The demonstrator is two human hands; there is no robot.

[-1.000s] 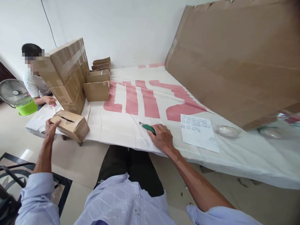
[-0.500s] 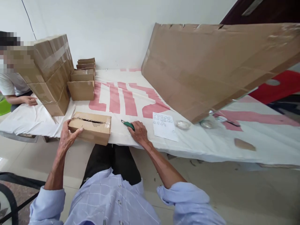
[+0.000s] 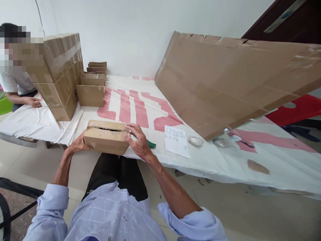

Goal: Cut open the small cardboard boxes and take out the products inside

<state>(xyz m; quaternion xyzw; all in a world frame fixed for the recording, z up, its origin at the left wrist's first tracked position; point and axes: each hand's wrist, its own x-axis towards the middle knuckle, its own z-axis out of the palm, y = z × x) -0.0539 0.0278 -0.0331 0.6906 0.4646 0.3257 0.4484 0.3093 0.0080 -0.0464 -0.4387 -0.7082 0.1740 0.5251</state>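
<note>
A small cardboard box (image 3: pixel 106 142) lies near the table's front edge, with a ragged slit along its top. My left hand (image 3: pixel 79 143) grips its left end, thumb at the front lower corner and some fingers hidden behind it. At the right end, my right hand (image 3: pixel 138 140) holds the top corner by the clear tape, fingers bent over the edge. A green-handled utility knife (image 3: pixel 151 144) rests on the cloth just beyond my right hand, which partly covers it.
Stacked taped boxes (image 3: pixel 56 80) and a row of open cartons (image 3: pixel 90 95) stand at left. A large cardboard sheet (image 3: pixel 215 80) leans at right. A marked paper (image 3: pixel 177 142) and tape rolls (image 3: pixel 196 141) lie on the cloth. Another person's hand (image 3: pixel 34 102) is far left.
My right hand has let go of the knife, leaving it on the table, and moved left onto the box's right end. My left hand has shifted lower on the box's left end.
</note>
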